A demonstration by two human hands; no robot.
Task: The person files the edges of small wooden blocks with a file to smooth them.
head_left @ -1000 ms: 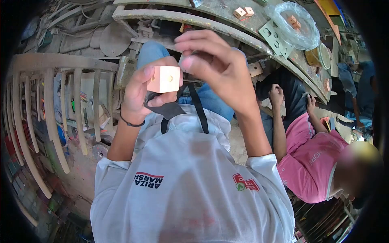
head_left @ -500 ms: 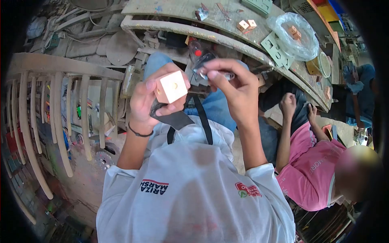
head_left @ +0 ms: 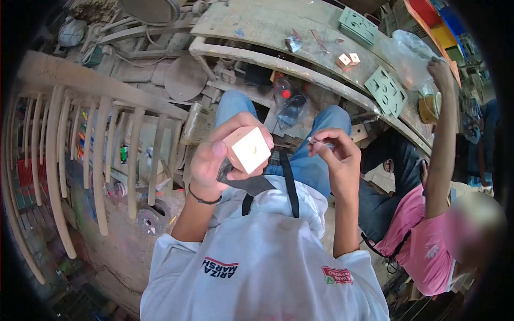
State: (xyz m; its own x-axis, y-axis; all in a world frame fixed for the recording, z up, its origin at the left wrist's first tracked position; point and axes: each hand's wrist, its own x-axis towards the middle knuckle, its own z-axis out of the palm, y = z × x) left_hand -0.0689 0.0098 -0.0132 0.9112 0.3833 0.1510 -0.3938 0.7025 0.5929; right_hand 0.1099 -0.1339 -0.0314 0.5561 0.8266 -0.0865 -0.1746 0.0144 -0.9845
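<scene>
My left hand [head_left: 206, 168] is wrapped round a pale wooden cube [head_left: 251, 151] with a round hole in its upper face. A dark grey strip [head_left: 251, 185], like sandpaper, is held under the cube in the same hand and sticks out to the right. My right hand [head_left: 340, 152] is raised over my right thigh, thumb and fingers pinched together. Something small shows at its fingertips, too small to name. Beyond the hands, between my knees, lies a clear plastic bag with dark contents [head_left: 293, 111].
The workbench [head_left: 257, 24] carries small wooden blocks [head_left: 348, 60], green hole-patterned plates [head_left: 385, 91] and a clear plastic bag [head_left: 409, 56]. A co-worker's arm [head_left: 441, 139] reaches to that bag. A slatted wooden piece [head_left: 104, 166] stands at left. A red-capped bottle [head_left: 282, 90] lies below the bench.
My right hand has drawn back from over the dark bag, its fingers now closed in a pinch. The co-worker's arm has stretched up to the plastic bag. The view has shifted.
</scene>
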